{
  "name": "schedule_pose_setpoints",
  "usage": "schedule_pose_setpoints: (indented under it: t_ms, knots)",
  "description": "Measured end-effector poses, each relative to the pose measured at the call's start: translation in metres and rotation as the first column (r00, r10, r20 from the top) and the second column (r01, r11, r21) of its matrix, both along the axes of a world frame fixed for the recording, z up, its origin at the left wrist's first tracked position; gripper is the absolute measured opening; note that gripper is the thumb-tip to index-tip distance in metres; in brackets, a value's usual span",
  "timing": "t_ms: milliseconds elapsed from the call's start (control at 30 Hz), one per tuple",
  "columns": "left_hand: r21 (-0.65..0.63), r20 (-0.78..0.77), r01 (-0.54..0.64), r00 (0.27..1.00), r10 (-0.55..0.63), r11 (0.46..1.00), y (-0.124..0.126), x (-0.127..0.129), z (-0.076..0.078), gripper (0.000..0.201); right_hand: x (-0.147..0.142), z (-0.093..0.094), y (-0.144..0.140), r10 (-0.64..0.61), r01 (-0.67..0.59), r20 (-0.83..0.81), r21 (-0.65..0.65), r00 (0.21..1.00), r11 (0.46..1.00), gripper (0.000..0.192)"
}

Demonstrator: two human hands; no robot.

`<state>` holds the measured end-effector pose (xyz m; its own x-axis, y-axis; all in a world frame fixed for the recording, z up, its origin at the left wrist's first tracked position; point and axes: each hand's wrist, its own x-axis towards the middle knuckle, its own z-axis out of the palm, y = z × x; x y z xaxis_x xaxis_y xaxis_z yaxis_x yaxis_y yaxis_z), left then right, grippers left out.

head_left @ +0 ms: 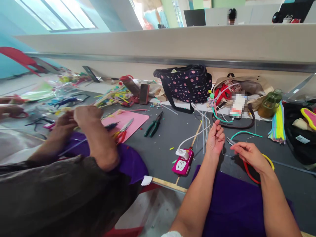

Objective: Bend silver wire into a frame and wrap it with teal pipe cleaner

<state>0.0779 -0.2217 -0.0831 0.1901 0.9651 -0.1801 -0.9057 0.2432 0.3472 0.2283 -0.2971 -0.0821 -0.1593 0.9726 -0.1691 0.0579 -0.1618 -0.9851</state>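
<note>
One dark desk (158, 144) spreads before you, purple cloth (234, 200) lying across its near edge. Beyond that edge, your right hand (250, 156) grasps red-and-yellow-handled scissors (231, 141), blades pointing left; your left hand (216, 138) pinches a thin pale thread (223, 148), which hangs between both hands. The step seems to be trimming; the next move calls for holding the thread taut between the blades.

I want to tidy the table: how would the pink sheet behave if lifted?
The sheet will probably feel light, since it looks thin and flat. It may bend when raised from one corner, looking like paper or card. The scissors lying on it could slide off.
</note>
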Motion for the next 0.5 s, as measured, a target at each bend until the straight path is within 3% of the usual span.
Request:
schedule_pose_setpoints:
  t_ms: [167,300,500]
  knots:
    - [0.03,0.012,-0.038,0.999,0.038,0.999,0.002,-0.002,-0.002,0.011,-0.004,-0.006,0.001,0.133,-0.13,0.063,-0.044,0.989,0.99,0.035]
    - [0.027,0.012,-0.071,0.997,0.07,0.997,0.002,-0.001,-0.002,0.009,-0.006,-0.01,0.003,0.097,-0.092,0.077,-0.075,0.992,0.993,0.032]
    - [0.063,-0.026,-0.126,0.991,0.128,0.99,0.004,0.001,-0.003,0.008,-0.01,-0.011,0.002,0.108,-0.118,-0.065,-0.19,0.992,0.975,0.036]
